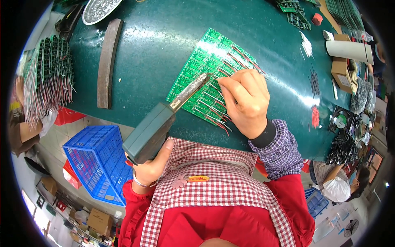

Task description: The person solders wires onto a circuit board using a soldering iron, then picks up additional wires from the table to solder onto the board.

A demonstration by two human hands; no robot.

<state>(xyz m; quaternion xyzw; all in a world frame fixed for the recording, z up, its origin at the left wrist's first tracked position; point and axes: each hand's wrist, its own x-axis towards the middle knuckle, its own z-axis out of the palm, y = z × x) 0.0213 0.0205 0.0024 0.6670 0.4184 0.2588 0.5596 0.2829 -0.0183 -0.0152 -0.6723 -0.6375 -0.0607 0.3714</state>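
My left hand (153, 168) is wrapped around the dark green handle of a soldering iron (151, 128). Its metal barrel slants up and right, and the tip meets a green circuit board panel (195, 68) lying flat on the table. My right hand (247, 103) hovers over the panel's right side, thumb and forefinger pinched on a thin wire right beside the iron's tip. Rows of red, white and dark wires (212, 110) stick out from the panel toward its lower right edge. My right fingers hide part of those rows.
A dark metal bar (109, 64) and a silver dish (98, 11) are at left, near a stack of wired boards (49, 74). At right lie white wires (306, 44), black wires (314, 83) and red wires (315, 116), plus a fan (340, 120). A blue crate (96, 162) stands below the table edge.
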